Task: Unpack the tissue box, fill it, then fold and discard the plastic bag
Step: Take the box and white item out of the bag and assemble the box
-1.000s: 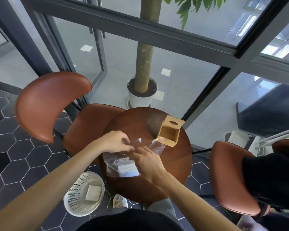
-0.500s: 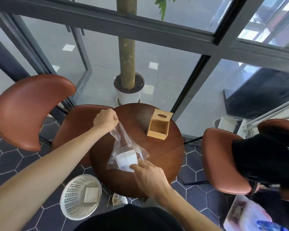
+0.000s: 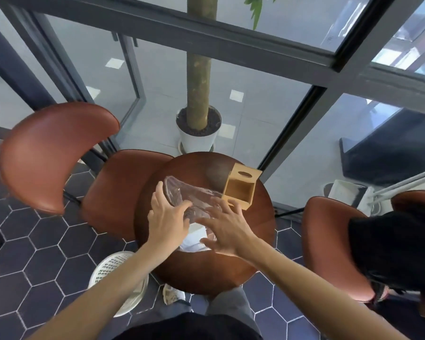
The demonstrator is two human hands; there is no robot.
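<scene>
Pressing plastic bag [image 3: 194, 196], both hands [image 3: 168, 220]

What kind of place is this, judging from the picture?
Probably a café or office lounge corner: a small round wooden table, brown leather chairs and a potted tree beside floor-to-ceiling glass walls.

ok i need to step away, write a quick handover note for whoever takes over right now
Left hand: flat on the clear plastic bag, fingers spread, no closed grip.
Right hand: spread open over the bag's near end, above the white tissue pack.
Wooden tissue box: unpacked, lying on its side at the far right of the round table, looks empty.
White basket: on the floor, left of the table.
Done: box unpacked.
Left: get tissues clear of the bag, fill box, fold bag, bin it.
</scene>
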